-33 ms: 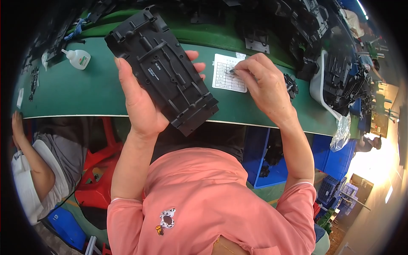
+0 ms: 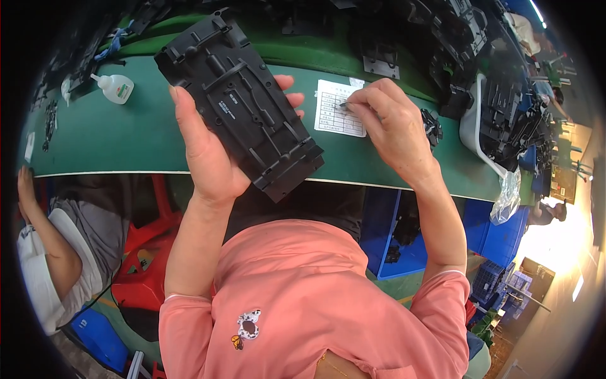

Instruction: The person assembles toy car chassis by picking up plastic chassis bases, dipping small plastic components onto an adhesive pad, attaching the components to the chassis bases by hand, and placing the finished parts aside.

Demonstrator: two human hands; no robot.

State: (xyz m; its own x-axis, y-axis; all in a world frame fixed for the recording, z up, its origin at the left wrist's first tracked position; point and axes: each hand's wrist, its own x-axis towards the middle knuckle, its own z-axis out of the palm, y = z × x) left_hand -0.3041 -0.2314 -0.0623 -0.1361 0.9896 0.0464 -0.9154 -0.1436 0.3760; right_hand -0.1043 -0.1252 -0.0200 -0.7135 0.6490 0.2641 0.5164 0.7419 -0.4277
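My left hand (image 2: 208, 148) is wrapped round a long black moulded plastic housing (image 2: 243, 104), thumb along its left side and fingertips showing past its right side. The housing is held tilted above the table's front edge, its ribbed face toward me. My right hand (image 2: 392, 123) is over a white printed sheet (image 2: 334, 117) taped to the green table. Its thumb and fingers pinch a small dark piece (image 2: 345, 106), too small to name. Close to the right wrist lies a small heap of black plastic parts (image 2: 432, 128).
A white bin (image 2: 475, 123) full of black parts stands at the right, a clear plastic bag (image 2: 507, 197) by its corner. A white squeeze bottle (image 2: 115, 87) stands at the left on the green table (image 2: 151, 139). Another person's arm (image 2: 47, 237) rests at the left edge.
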